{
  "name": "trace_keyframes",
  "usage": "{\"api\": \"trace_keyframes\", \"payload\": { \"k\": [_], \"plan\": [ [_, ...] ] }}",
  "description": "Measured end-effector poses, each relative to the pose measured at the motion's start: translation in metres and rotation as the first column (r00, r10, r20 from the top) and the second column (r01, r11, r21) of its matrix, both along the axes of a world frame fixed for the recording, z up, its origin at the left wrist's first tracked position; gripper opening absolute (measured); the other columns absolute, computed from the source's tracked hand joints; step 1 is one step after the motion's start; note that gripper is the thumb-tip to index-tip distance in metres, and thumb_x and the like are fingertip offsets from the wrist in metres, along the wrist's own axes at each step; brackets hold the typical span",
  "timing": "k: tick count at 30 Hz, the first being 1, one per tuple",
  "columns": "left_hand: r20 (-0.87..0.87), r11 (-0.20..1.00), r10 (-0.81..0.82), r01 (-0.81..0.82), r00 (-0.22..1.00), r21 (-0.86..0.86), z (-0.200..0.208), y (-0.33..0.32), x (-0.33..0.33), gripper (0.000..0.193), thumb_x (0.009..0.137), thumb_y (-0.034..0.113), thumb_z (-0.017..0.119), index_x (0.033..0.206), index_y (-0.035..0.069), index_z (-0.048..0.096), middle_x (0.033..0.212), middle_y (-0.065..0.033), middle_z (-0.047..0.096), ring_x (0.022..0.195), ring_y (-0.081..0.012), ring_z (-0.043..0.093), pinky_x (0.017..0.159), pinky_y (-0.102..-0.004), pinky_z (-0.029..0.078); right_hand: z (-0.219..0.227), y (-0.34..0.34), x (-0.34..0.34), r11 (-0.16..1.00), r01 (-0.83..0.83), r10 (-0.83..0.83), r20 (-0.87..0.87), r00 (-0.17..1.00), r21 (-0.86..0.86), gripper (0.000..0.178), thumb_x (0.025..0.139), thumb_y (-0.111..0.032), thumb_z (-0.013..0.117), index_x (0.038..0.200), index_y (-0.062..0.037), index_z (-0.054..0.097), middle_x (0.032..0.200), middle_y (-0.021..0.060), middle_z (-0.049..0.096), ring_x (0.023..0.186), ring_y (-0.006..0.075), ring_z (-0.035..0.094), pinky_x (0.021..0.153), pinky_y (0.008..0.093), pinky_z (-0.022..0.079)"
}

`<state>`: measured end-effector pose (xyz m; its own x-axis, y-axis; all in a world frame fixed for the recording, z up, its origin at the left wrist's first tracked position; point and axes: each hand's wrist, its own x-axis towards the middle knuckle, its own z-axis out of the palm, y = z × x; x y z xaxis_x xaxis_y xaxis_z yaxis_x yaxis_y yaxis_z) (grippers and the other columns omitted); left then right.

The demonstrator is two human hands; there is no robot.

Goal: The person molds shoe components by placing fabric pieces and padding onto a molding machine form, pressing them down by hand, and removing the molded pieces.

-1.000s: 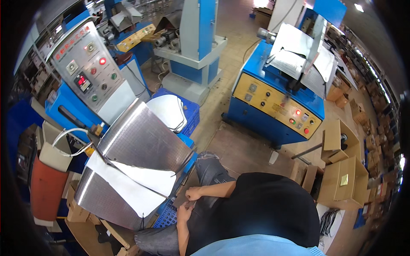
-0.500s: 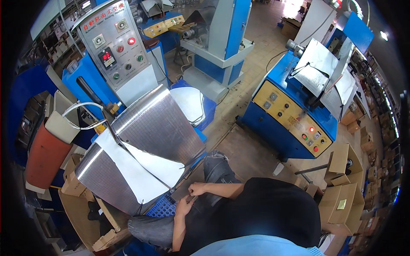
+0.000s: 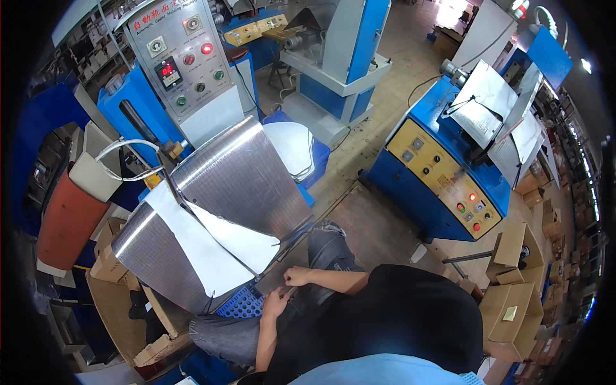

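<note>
My right hand (image 3: 297, 276) and my left hand (image 3: 276, 303) are close together over my lap. The fingers of both are curled inward. What lies in them, if anything, is too small to make out. Just beyond them, a white flat cut piece (image 3: 240, 244) is draped over a ridged, shiny metal plate (image 3: 250, 170) on a machine. A thin dark bar (image 3: 210, 232) runs across the white piece. Close to my left hand is a blue perforated crate (image 3: 242, 304), partly hidden under the plate.
A grey control panel (image 3: 178, 59) with lit buttons rises behind the plate. A blue bin (image 3: 321, 157) holds a stack of white cut pieces (image 3: 289, 149). At right stands a blue machine with a yellow panel (image 3: 443, 186). Cardboard boxes (image 3: 510, 314) stand at right, another carton (image 3: 109, 308) at left.
My hands have drawn slightly apart over my lap. The view has shifted a little, and the number display on the panel differs. The white piece stays on the plate.
</note>
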<state>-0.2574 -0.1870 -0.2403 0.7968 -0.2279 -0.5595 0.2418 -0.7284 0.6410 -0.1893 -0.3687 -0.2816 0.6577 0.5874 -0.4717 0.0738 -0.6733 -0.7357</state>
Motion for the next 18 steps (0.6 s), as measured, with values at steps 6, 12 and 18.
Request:
{"api": "trace_keyframes", "payload": {
  "k": [6, 12, 18],
  "plan": [
    [0.031, 1.000, 0.004, -0.004, 1.000, 0.026, -0.005, 0.000, 0.000, 0.046, 0.089, 0.031, 0.067, 0.126, 0.003, 0.064, 0.108, -0.0222, 0.071, 0.104, -0.0343, 0.069, 0.091, -0.0401, 0.052, -0.002, -0.001, 0.000, 1.000, 0.011, -0.011, 0.014, 1.000, 0.009, 0.030, 0.084, -0.025, 0.063, 0.099, -0.0003, 0.070, 0.099, 0.0201, 0.071, 0.098, 0.0364, 0.067, 0.087, 0.0433, 0.051],
    [0.035, 0.999, 0.012, -0.013, 0.999, 0.030, -0.007, 0.002, -0.001, 0.046, 0.089, 0.032, 0.067, 0.124, 0.003, 0.065, 0.108, -0.0224, 0.071, 0.104, -0.0350, 0.068, 0.092, -0.0408, 0.052, 0.001, 0.002, 0.001, 1.000, 0.013, -0.013, -0.014, 1.000, -0.021, 0.030, 0.084, -0.026, 0.062, 0.101, -0.0013, 0.070, 0.100, 0.0192, 0.071, 0.098, 0.0356, 0.068, 0.087, 0.0429, 0.051],
    [-0.036, 0.999, -0.002, 0.004, 0.999, 0.043, 0.002, -0.001, 0.003, 0.051, 0.091, 0.037, 0.063, 0.131, 0.005, 0.062, 0.116, -0.0226, 0.069, 0.114, -0.0387, 0.063, 0.099, -0.0446, 0.049, -0.009, 0.000, 0.001, 1.000, 0.002, -0.002, -0.008, 1.000, -0.029, 0.031, 0.084, -0.026, 0.062, 0.102, -0.0026, 0.071, 0.101, 0.0182, 0.072, 0.099, 0.0351, 0.068, 0.088, 0.0423, 0.052]
  ]
}}
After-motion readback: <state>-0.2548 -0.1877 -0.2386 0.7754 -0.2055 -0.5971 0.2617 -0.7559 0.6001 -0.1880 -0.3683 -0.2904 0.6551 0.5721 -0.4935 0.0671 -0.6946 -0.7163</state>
